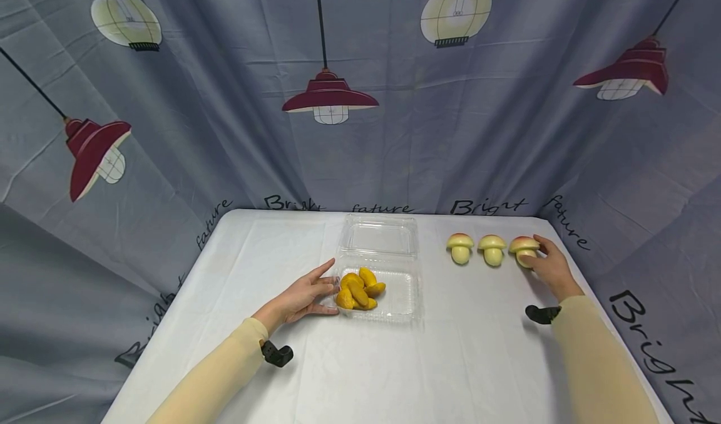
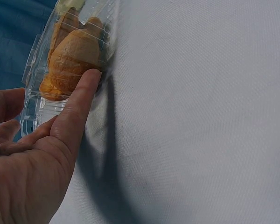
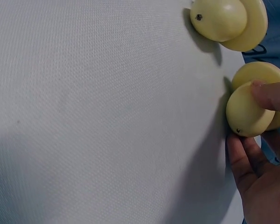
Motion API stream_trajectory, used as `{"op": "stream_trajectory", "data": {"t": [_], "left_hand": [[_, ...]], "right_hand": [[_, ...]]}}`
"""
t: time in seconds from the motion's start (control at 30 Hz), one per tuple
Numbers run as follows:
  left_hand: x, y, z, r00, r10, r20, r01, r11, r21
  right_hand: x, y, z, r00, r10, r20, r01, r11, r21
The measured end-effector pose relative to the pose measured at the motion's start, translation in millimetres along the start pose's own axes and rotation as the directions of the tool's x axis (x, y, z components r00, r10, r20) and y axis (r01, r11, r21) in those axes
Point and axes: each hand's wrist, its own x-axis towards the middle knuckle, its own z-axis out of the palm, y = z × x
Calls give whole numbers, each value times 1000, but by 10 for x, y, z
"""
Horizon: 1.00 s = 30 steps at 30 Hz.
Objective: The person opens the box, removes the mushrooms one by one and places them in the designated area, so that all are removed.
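And here's my left hand [image 1: 306, 295], fingers spread and nearly straight, touching the left wall of the clear box [image 1: 401, 292], just bracing it, not gripping. Over to the right: my right hand [image 1: 552, 270] is well apart from the box, thumb and fingers partly closed in a pinch on the far toy mushroom [image 1: 524, 245], the last of a row of three to the right of the box. The middle mushroom [image 1: 492, 242] sits just beside it, the near mushroom [image 1: 460, 247] closest to the box. Whether my piece is off the counter [image 1: 439, 361], I can't tell.

Now the danger! That stem looks smooth and round, so a weak or off-centre pinch could let it squirt out and roll. A sideways swing towards the box could clip the middle mushroom and topple it. Meanwhile the box looks light: press too hard with my left hand and it might slide or buckle, shaking the yellow pieces [image 1: 358, 291] bunched in its left half. A jolt could even tip the open lid [image 1: 378, 235], lying behind the box, back over them.
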Motion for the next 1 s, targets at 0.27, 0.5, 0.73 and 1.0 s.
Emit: {"op": "stream_trajectory", "data": {"t": [0.27, 0.5, 0.73, 1.0], "left_hand": [[-4, 7, 0, 1000, -1, 13, 1, 1000, 0], [-10, 8, 5, 1000, 0, 24, 0, 1000, 4], [-1, 3, 0, 1000, -1, 16, 1, 1000, 0], [2, -9, -6, 1000, -2, 15, 2, 1000, 2]], "right_hand": [[-12, 23, -18, 1000, 10, -6, -10, 1000, 0], [-24, 22, -35, 999, 38, -2, -38, 999, 5], [-40, 0, -39, 998, 58, 6, -58, 998, 15], [-49, -13, -38, 997, 75, 11, -75, 997, 10]]}}
